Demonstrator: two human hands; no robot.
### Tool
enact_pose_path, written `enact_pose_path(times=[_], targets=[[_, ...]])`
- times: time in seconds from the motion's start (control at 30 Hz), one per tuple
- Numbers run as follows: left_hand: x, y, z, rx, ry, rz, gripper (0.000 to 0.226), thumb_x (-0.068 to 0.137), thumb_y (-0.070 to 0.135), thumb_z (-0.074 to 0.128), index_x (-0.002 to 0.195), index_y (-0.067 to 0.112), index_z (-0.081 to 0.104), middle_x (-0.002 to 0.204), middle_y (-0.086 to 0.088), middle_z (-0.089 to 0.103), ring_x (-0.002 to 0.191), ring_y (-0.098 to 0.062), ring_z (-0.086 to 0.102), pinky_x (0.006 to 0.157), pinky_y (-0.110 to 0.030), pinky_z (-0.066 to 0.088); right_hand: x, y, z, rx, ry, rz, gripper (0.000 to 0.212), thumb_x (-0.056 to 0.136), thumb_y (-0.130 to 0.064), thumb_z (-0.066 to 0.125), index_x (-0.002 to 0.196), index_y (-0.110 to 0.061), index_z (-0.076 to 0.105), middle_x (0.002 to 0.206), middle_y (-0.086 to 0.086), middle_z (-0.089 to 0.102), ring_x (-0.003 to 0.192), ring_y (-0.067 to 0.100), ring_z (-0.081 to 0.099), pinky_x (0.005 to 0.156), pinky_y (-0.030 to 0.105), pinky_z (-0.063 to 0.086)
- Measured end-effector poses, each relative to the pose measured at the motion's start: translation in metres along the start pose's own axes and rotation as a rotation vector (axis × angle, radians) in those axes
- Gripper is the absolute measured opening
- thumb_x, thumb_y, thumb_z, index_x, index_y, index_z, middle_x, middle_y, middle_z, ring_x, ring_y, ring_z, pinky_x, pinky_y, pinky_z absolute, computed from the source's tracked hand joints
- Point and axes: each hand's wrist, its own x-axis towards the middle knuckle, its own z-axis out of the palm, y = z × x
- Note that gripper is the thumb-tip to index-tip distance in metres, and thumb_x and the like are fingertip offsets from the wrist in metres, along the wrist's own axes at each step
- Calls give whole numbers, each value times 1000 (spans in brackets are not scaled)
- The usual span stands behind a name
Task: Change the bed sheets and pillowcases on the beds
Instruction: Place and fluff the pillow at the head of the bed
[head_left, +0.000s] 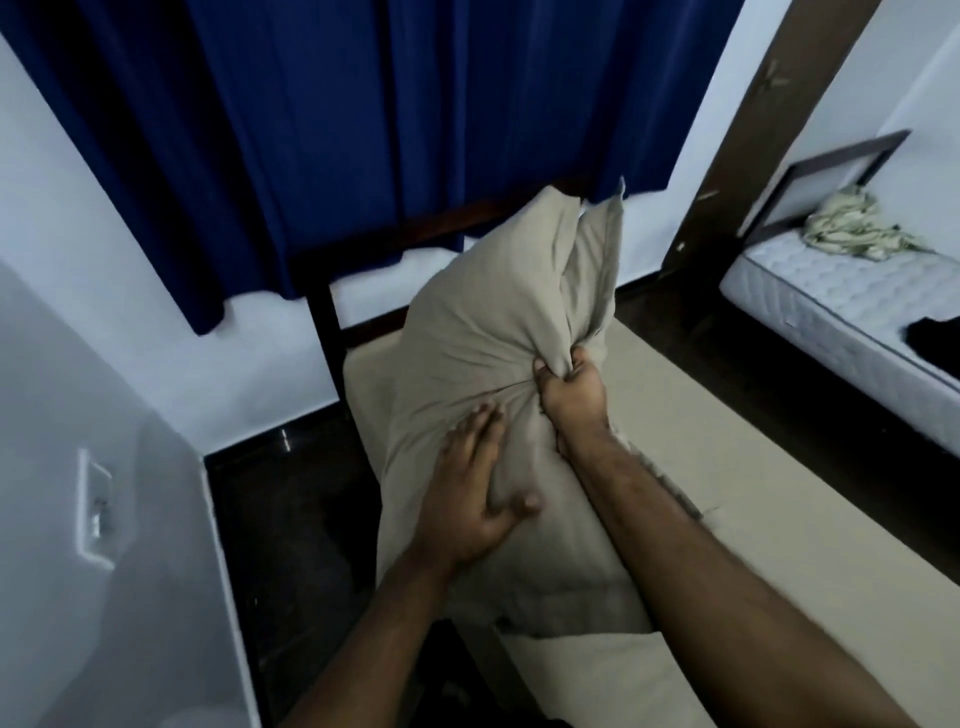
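Right hand grips bunched pillowcase; left hand flat, pressing it

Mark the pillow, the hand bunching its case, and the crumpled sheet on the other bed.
pillow (467, 332), head view, upper face of the case.
right hand (574, 387), head view, knuckles.
crumpled sheet (852, 221), head view, middle of the heap.

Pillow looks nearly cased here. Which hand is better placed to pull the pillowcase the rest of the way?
Probably the right hand: it already grips a bunched fold of the beige pillowcase, so it can tug at once. The left hand lies spread against the pillow, better suited to bracing it.
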Motion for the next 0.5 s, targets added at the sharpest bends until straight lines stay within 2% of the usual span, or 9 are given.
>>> enact_pose_path(times=[0.07,0.13,0.2,0.27,0.4,0.5], targets=[[5,-12,-11,50,12,49,116,76,81,59,159,8,22,168,-8,16,156,-22,12,125,-46,14,22,-11,25,-4,7,-6,15,93,-26,64,103,-16,60,78,1,69,59,15,63,66,28,48],[6,-29,-11,131,-10,48,132,66,87,64,160,7,16,169,-11,9,156,-26,8,126,-47,10,42,-15,48,-16,13,-6,19,92,-29,64,106,-16,61,86,3,72,74,23,68,74,34,53],[15,-59,-11,197,-53,77,134,68,88,62,161,7,10,169,-15,4,156,-30,6,124,-56,13,67,-17,75,-39,33,0,23,91,-32,65,107,-17,61,98,8,73,92,32,68,83,41,54],[39,-97,-14,254,-99,102,128,74,87,54,161,9,3,168,-17,2,156,-33,4,119,-63,20,93,-19,102,-39,50,16,24,89,-36,64,105,-19,59,101,10,73,96,34,67,85,43,54],[106,-145,-39,322,-246,-79,131,67,90,50,155,31,-27,168,-11,-15,155,-28,-13,121,-62,13,151,-29,146,-16,76,28,23,90,-34,64,103,-17,58,103,14,72,100,37,66,87,43,53],[148,-164,-52,347,-300,-208,139,55,89,54,150,38,-34,168,-9,-17,155,-30,-14,123,-58,12,187,-39,165,28,103,46,24,91,-33,64,104,-13,57,102,14,70,99,35,65,85,39,51]])
